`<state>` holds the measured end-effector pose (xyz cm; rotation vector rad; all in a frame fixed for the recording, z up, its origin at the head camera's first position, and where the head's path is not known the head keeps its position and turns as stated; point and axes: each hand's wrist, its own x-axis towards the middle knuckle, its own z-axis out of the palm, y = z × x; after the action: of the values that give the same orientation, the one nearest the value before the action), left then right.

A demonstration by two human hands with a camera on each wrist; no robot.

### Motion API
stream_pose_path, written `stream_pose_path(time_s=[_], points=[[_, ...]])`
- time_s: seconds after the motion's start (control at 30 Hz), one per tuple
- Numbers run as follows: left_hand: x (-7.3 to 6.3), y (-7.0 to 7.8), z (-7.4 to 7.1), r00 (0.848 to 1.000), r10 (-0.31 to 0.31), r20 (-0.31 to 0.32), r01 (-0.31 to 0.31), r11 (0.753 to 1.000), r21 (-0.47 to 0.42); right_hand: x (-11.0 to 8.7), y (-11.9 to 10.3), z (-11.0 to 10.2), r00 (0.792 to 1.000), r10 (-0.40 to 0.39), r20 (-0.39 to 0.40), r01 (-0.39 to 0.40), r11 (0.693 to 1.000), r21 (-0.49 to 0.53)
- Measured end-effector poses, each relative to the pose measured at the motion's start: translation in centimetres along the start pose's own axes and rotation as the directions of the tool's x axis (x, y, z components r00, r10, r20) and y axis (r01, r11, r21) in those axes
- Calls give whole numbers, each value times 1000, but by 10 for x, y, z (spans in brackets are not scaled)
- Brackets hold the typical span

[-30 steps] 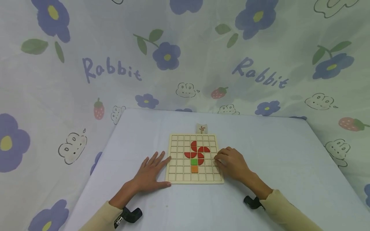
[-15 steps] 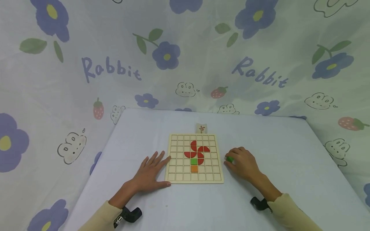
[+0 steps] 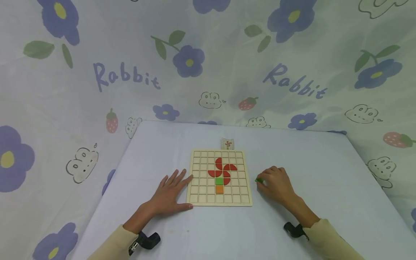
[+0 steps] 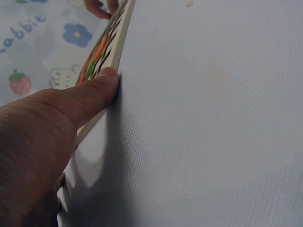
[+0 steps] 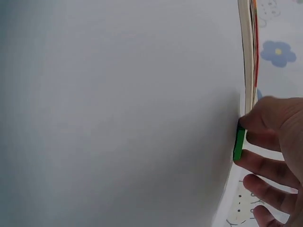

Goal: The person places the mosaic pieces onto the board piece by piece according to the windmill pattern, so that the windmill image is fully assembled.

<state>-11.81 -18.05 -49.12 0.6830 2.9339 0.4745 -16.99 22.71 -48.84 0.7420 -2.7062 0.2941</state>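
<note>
A wooden grid board lies on the white table. Red quarter-round tiles form a pinwheel on it, with a green square tile and an orange square tile below. My left hand rests spread at the board's left edge, its thumb touching the near corner. To the right of the board, my right hand pinches a green tile between thumb and fingers. In the right wrist view this tile appears edge-on, so its full shape is hidden.
Behind the board stands a small pattern card showing a similar pinwheel. A white cloth covers the table. A curtain printed with flowers and rabbits hangs behind and at the sides.
My right hand has moved right, from the board's right edge to the table beside it. The green tile now shows in its fingers. My left hand stays in place.
</note>
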Motion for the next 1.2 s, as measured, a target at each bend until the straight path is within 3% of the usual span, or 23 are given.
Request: stream_pose_path(time_s=[0.23, 0.7, 0.9, 1.2], points=[[1, -1, 2, 1000, 5, -11, -5, 1000, 15, 8, -7, 1, 997, -41, -64, 45, 997, 60], [1, -1, 4, 1000, 5, -10, -5, 1000, 18, 27, -56, 1, 976, -190, -108, 205, 967, 149], [0, 1, 3, 1000, -3, 1, 3, 1000, 9, 31, -78, 8, 946, -308, -103, 322, 927, 191], [-1, 0, 4, 1000, -6, -3, 6, 1000, 4, 33, -99, 17, 875, -482, -45, 483, 859, 170]])
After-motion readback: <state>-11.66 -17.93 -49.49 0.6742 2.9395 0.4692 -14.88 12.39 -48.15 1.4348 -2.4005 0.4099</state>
